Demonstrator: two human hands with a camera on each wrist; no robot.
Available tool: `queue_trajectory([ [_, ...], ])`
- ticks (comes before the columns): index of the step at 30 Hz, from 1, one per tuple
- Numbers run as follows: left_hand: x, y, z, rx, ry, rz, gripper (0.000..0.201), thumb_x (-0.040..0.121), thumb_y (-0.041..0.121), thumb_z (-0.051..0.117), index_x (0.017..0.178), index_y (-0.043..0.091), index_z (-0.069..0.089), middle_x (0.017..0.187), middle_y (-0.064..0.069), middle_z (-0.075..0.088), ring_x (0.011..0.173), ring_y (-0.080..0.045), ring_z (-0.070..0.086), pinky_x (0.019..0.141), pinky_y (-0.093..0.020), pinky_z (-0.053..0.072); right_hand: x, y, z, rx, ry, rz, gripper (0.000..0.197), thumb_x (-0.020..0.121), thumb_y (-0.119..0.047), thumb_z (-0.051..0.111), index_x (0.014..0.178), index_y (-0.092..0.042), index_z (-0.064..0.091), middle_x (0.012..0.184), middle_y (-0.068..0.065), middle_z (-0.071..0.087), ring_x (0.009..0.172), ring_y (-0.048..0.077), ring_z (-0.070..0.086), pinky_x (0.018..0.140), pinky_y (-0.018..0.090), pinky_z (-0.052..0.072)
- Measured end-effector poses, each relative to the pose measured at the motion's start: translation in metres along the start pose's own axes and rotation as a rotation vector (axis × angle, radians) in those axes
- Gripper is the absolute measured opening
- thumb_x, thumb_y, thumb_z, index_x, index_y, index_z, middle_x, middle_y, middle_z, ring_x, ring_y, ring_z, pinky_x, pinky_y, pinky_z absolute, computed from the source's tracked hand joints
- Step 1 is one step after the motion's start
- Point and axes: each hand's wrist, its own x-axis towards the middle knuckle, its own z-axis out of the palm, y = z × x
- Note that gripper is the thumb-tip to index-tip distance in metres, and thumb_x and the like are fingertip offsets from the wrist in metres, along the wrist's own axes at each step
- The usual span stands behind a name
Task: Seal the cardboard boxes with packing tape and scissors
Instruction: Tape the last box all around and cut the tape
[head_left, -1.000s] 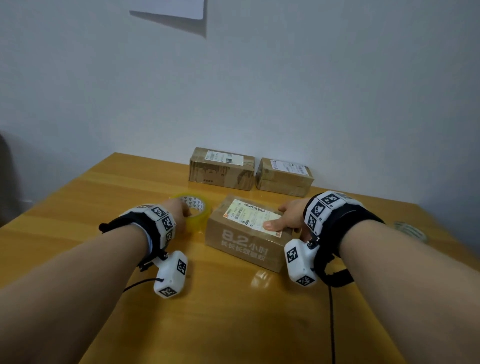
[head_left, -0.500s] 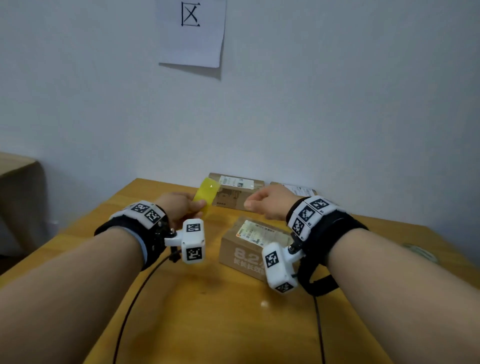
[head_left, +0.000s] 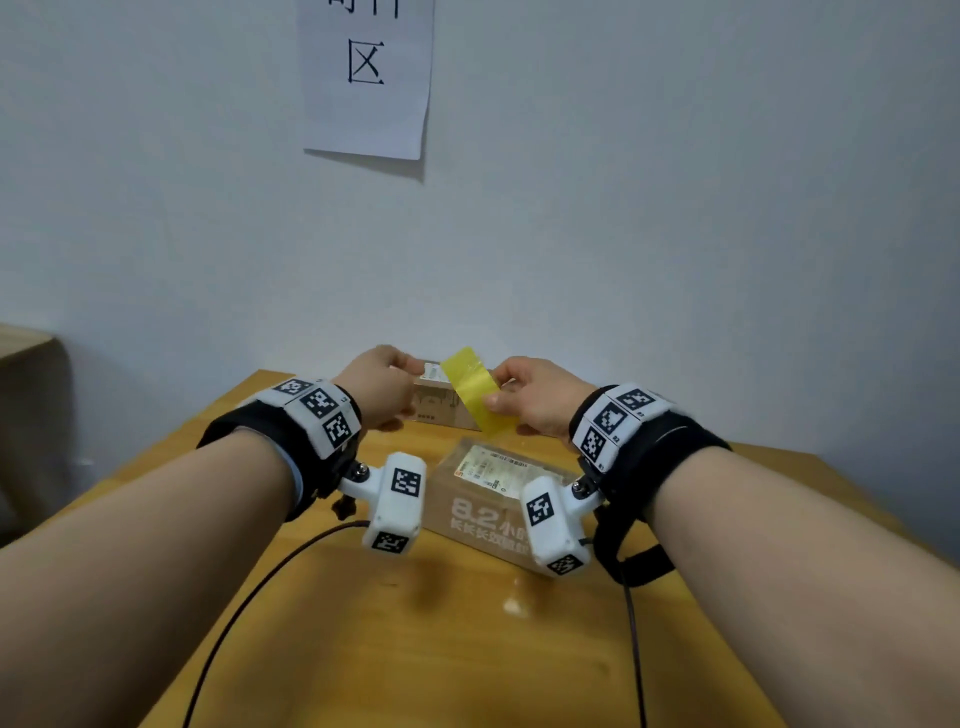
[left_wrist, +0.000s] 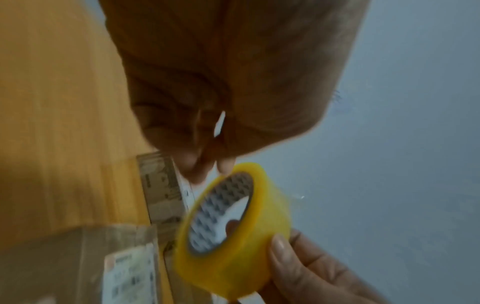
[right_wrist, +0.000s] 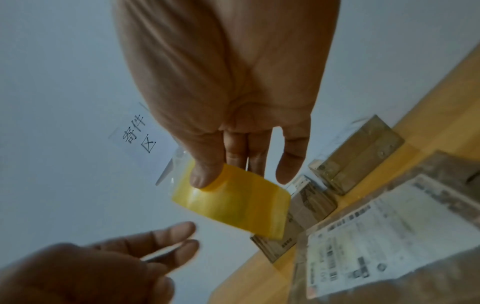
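Right hand holds the yellow tape roll in the air, thumb on its outer face and a fingertip through the core. Left hand sits just beside the roll, fingertips bunched at its rim — whether they pinch the tape end, cannot tell. Labelled cardboard box lies on the desk below both hands, two more boxes beyond them.

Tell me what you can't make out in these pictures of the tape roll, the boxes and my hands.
- Tape roll: free end not findable; motion blur in both wrist views.
- Left hand: fingertips hidden behind the hand in head view, blurred in left wrist view; contact with the roll unclear.
- Near box: label print too small; wrist cameras cover its front.
- Scissors: in no view.
- Right hand holds the roll.
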Motion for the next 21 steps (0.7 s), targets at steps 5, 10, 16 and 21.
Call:
queue_trajectory([
  [5,0.003,0.004,0.004,-0.01,-0.113,0.188,0.041,0.084,-0.003,0.061,0.111,0.027,0.067,0.112,0.005,0.054,0.095,-0.014,0.058,0.071,-0.025,0.047,-0.003,0.002,-0.005,-0.111,-0.008,-0.022,0.019,0.093,-0.02,0.065,0.112,-0.017,0.062,0.115,0.01,0.066,0.107,0.027,0.065,0.082,0.038,0.056],
  [10,0.001,0.002,0.012,0.065,-0.157,0.25,0.038,0.082,-0.002,0.066,0.104,0.028,0.072,0.111,0.001,0.058,0.081,-0.013,0.06,0.067,-0.024,0.048,-0.004,0.003,-0.003,-0.237,-0.044,-0.081,0.015,0.089,-0.02,0.07,0.087,-0.03,0.059,0.103,0.003,0.067,0.095,0.022,0.063,0.085,0.038,0.052],
  [16,-0.002,0.002,0.015,0.116,-0.183,0.272,0.037,0.086,-0.006,0.059,0.105,0.023,0.072,0.105,0.003,0.061,0.078,-0.008,0.061,0.061,-0.015,0.049,-0.004,0.012,-0.004,-0.314,-0.064,-0.096,0.015,0.087,-0.022,0.073,0.091,-0.03,0.06,0.095,-0.001,0.066,0.088,0.019,0.061,0.087,0.039,0.053],
  [21,-0.005,0.003,0.015,0.173,-0.187,0.281,0.029,0.085,-0.006,0.061,0.094,0.018,0.075,0.074,0.007,0.064,0.069,-0.007,0.059,0.059,-0.013,0.05,-0.006,0.018,-0.007,-0.338,-0.123,-0.116,0.016,0.087,-0.018,0.072,0.091,-0.029,0.062,0.084,-0.009,0.06,0.081,0.012,0.058,0.084,0.034,0.051],
])
